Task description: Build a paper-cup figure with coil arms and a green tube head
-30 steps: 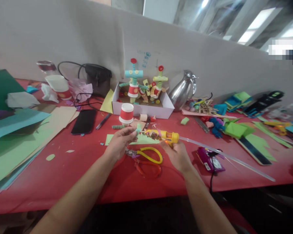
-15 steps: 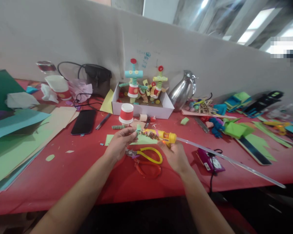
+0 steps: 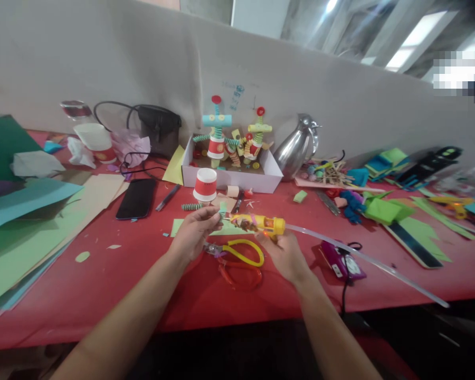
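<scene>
Several sheets of coloured paper (image 3: 31, 232) are lying stacked at the left end of the red-covered table (image 3: 103, 295), with a tipped paper cup (image 3: 95, 140) behind them near the wall. Moving right, a black phone (image 3: 136, 198) is lying face up, and a black bag (image 3: 158, 126) is sitting behind it. An upturned red paper cup (image 3: 205, 184) is standing just in front of a white box (image 3: 229, 179), which is holding two paper robot figures (image 3: 217, 132).

The left hand (image 3: 192, 232) is hovering above the table, its thumb and fingertips pinching a small green paper piece (image 3: 222, 208), right at the nozzle end of the glue gun. That yellow glue gun (image 3: 257, 224) is lying level in the air between the two hands, nozzle pointing left, over a light green paper strip (image 3: 229, 228). Yellow-handled scissors (image 3: 241, 252) are lying on the table just below it, and red-handled scissors (image 3: 237, 274) are lying partly beneath those.

The right hand (image 3: 287, 256) is gripping the glue gun from underneath, fingers closed around its handle. A long clear glue stick (image 3: 364, 261) is sticking out of the gun's back, slanting down to the right above a purple gadget (image 3: 342, 261). Behind, a steel jug (image 3: 295, 148) is standing beside the box, and scraps of green and blue paper (image 3: 383, 208) are cluttering the right end.
</scene>
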Tool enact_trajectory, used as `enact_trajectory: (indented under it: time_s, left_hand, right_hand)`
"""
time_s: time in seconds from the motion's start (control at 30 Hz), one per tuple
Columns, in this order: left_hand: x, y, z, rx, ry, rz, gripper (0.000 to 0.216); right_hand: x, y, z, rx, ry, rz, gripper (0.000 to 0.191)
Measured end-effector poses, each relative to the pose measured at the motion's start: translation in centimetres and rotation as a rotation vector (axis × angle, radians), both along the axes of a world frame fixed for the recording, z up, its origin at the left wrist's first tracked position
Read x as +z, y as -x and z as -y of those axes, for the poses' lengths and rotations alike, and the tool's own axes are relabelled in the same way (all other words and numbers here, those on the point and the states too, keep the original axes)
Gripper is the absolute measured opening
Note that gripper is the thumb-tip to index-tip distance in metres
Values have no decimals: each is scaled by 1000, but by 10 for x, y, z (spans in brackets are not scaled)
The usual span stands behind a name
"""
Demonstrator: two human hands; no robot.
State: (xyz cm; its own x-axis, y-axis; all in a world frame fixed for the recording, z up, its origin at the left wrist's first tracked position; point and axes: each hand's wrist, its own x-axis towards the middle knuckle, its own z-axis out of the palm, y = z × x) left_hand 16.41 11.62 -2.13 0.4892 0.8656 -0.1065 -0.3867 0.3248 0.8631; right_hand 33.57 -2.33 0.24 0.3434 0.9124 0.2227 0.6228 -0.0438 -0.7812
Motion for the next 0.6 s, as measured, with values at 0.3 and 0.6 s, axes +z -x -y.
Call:
enact_trajectory:
  time_s: [0.3, 0.6]
  left_hand:
    - [1, 2, 1, -13, -7, -12, 32]
    - [2, 4, 2, -67, -20, 4, 29]
  right_hand:
    - [-6, -76, -25, -73, 164, -335, 53]
    - [-1, -103, -35, -446, 293, 119, 16]
